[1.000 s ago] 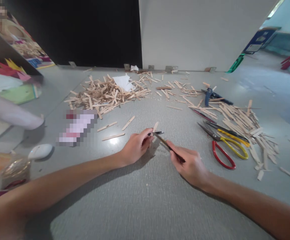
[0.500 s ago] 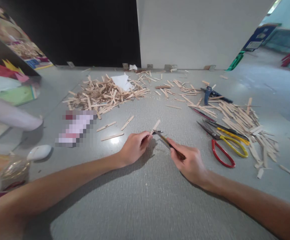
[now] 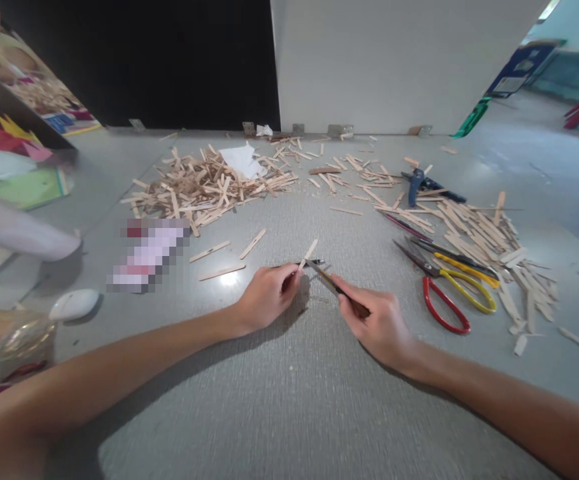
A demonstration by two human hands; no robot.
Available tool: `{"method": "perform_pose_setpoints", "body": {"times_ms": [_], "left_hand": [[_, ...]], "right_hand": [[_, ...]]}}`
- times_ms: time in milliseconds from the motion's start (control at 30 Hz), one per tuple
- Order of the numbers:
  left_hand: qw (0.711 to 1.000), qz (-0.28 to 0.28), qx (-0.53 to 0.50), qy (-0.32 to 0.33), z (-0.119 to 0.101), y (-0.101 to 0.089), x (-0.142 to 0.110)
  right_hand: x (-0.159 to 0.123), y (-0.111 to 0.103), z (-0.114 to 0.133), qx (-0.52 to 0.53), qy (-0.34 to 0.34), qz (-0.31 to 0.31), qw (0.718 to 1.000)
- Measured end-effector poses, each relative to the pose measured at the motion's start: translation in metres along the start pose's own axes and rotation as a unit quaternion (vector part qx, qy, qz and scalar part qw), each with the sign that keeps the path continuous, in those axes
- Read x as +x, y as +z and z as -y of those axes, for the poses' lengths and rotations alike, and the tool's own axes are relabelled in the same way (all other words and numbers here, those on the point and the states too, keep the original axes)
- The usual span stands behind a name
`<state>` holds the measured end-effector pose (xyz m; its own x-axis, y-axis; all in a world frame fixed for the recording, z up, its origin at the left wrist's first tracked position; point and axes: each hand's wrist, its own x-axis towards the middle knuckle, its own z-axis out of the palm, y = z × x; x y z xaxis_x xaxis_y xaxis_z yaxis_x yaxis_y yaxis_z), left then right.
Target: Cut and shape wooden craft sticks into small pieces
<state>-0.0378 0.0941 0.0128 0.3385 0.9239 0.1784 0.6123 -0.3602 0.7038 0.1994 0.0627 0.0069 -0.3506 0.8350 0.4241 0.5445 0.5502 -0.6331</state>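
My left hand (image 3: 268,297) is closed, pinching a pale craft stick (image 3: 310,251) that slants up past the fingertips. My right hand (image 3: 375,321) is wrapped round the dark handle of a narrow knife (image 3: 326,275). The knife's tip meets the stick just beyond my left fingers; whether it cuts in cannot be seen. Behind my left fingers lies a thin dark tool with a metal tip (image 3: 318,261), partly hidden by that hand. Three loose craft sticks, one of them here (image 3: 222,273), rest on the table (image 3: 289,413) left of my hands.
A heap of craft sticks (image 3: 204,187) stands back left, with white paper (image 3: 242,162) on it. Right lie scissors with red and yellow handles (image 3: 439,275), blue-handled clippers (image 3: 416,185) and more sticks (image 3: 474,237). A white mouse (image 3: 74,305) sits left. An upright panel (image 3: 399,67) bounds the back.
The view has shifted very slightly. Both hands keep their grips, and the knife and craft stick stay in nearly the same place.
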Motion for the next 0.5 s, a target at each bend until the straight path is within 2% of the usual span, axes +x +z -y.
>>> {"method": "perform_pose_setpoints", "body": {"times_ms": [133,500], "left_hand": [[1.000,-0.007,0.005,0.006,-0.0001,-0.0001,0.0003],[0.999,-0.019,0.014,0.031,0.0048,0.0029,-0.0005]], "right_hand": [[-0.0016,0.0007,-0.0007,-0.014,-0.032,-0.004,0.999],[0.0027,-0.0006,0.0027,0.001,-0.018,0.000,1.000]]}}
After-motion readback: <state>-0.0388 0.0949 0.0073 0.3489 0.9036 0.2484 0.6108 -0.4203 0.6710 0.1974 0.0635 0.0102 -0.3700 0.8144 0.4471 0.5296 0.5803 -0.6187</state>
